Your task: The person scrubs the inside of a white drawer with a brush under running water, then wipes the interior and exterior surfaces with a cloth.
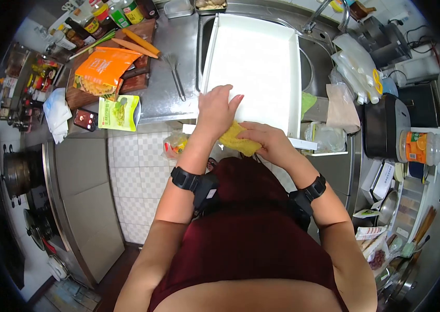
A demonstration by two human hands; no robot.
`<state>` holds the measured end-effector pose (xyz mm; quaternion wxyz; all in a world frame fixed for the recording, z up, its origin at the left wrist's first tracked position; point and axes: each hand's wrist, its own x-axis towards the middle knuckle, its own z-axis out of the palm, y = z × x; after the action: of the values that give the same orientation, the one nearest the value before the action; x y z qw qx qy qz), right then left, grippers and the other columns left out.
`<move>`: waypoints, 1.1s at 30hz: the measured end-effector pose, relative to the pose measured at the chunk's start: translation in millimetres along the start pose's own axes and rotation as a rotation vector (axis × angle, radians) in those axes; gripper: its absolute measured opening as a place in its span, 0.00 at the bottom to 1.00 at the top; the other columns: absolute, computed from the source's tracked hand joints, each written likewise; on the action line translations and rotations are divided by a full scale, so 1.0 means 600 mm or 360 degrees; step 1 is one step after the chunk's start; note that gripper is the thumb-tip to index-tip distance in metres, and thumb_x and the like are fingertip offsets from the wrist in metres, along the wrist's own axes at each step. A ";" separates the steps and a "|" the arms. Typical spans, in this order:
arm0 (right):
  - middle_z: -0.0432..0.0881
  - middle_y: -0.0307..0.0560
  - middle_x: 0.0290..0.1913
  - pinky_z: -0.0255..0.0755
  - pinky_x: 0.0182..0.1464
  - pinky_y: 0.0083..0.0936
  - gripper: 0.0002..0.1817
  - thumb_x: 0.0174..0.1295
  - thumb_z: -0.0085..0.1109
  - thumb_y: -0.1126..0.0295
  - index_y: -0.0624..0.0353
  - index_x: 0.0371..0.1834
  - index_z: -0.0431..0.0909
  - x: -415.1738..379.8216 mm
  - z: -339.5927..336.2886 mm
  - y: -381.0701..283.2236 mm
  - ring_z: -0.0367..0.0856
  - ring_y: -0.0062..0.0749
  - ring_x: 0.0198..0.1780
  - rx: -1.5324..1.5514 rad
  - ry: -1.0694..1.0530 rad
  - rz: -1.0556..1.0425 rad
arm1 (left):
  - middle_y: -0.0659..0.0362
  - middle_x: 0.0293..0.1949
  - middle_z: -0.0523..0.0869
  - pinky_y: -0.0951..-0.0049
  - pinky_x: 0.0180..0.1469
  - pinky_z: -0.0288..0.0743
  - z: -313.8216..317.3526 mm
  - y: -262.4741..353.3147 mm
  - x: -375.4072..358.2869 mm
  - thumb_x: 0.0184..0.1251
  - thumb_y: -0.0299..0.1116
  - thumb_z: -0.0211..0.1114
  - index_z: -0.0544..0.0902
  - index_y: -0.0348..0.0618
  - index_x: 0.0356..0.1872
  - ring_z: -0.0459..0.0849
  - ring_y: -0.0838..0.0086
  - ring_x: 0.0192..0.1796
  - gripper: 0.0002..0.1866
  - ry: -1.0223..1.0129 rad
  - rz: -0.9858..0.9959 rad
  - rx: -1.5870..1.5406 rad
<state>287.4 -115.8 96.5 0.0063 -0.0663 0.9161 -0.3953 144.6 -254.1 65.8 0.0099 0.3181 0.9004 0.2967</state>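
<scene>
A white rectangular drawer point(253, 65) lies across the sink, its shallow inside facing up. My left hand point(215, 109) is on its near left side, gripping the side wall, with the thumb apart on the inner side. A crumpled yellow cloth point(239, 140) is in my right hand point(269, 140), whose fingers press it against the drawer's near edge. Part of that edge is hidden behind the cloth and my hands.
Left of the sink are a whisk point(174, 78), a wooden cutting board point(147, 36) with carrots point(139, 41), an orange food bag point(103, 67), a green packet point(118, 113) and a phone point(85, 119). The faucet point(311, 23) rises behind the drawer. A black appliance point(386, 127) stands right.
</scene>
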 end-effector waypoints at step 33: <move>0.76 0.57 0.49 0.62 0.61 0.44 0.21 0.43 0.64 0.75 0.66 0.44 0.75 -0.215 0.071 0.030 0.71 0.55 0.57 -0.1157 0.0977 0.0644 | 0.49 0.58 0.79 0.45 0.69 0.51 -0.017 0.014 0.001 0.72 0.63 0.35 0.77 0.44 0.59 0.74 0.51 0.62 0.35 -0.0638 -0.0166 -0.0123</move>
<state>415.7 -118.2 48.9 -0.2098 0.2336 0.9484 -0.0436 146.8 -253.9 79.0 0.2163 0.3231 0.8836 0.2609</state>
